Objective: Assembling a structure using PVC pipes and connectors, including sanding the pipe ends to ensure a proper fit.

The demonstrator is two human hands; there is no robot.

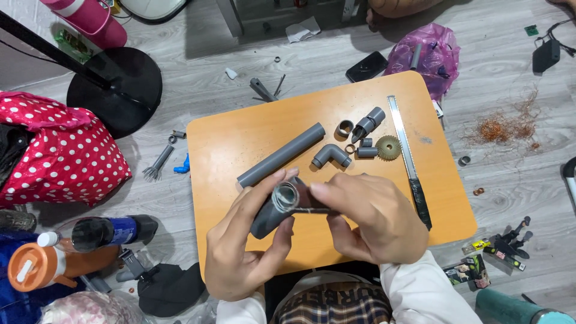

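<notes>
Nearest the camera, a short grey pipe piece (273,211) is held over the near edge of a small orange-topped table (228,150). The left hand (243,249) is closed around its lower body, thumb and fingers wrapped beneath. The right hand (369,219) is closed on a strip of dark abrasive sheet (312,207), which is pressed against the open, light-rimmed end of the pipe piece. The work appears to be under way only on this one piece; nothing on the table is seen joined, so assembly is judged as not yet begun. Beyond the hands, lying loose on the table: a long grey pipe (282,155), laid diagonally; an elbow fitting (330,156); a short ring-like coupling (344,128); a stepped grey adapter (368,124); a small brass-coloured bevel gear (388,147); and a long metal ruler (408,159) along the right side, well apart from the pipe in hand. Farther off, on the grey floor: a black round stand base (114,90), a red polka-dot bag (57,150), a purple plastic bag (429,54) and a tangle of copper wire (504,127).
</notes>
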